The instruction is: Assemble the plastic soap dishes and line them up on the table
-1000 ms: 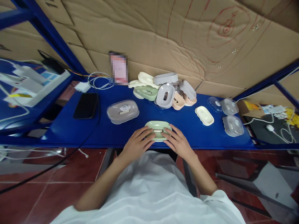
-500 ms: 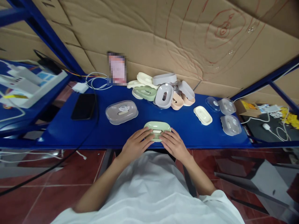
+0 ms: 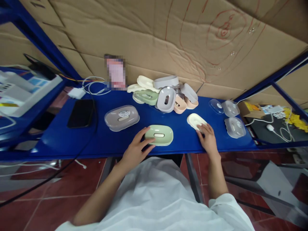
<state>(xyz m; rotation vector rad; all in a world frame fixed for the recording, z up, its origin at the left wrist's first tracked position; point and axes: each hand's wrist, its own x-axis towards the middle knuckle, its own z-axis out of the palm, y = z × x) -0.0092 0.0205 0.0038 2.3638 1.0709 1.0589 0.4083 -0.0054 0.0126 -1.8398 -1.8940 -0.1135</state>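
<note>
My left hand (image 3: 139, 145) holds the left end of a pale green soap dish (image 3: 165, 138), fingers on its far side and thumb at the near side. The dish lies on the blue table near its front edge, and a pale piece shows through its middle slot. Farther right, my right hand (image 3: 207, 136) grips the near right end of a cream oval soap dish base (image 3: 196, 120). Its fingers partly cover that base. A clear lidded soap dish (image 3: 122, 118) with a round sticker sits left of the green one.
Grey, green, cream and peach soap dish parts (image 3: 166, 100) are piled at the back. Clear lids (image 3: 234, 127) lie at the right. A black phone (image 3: 81, 114), a white charger (image 3: 77, 92) and cables are at the left. A cardboard wall (image 3: 144, 38) stands behind.
My right hand has left the green soap dish and moved right onto the cream base, which has shifted slightly left. My left hand stays at the green dish.
</note>
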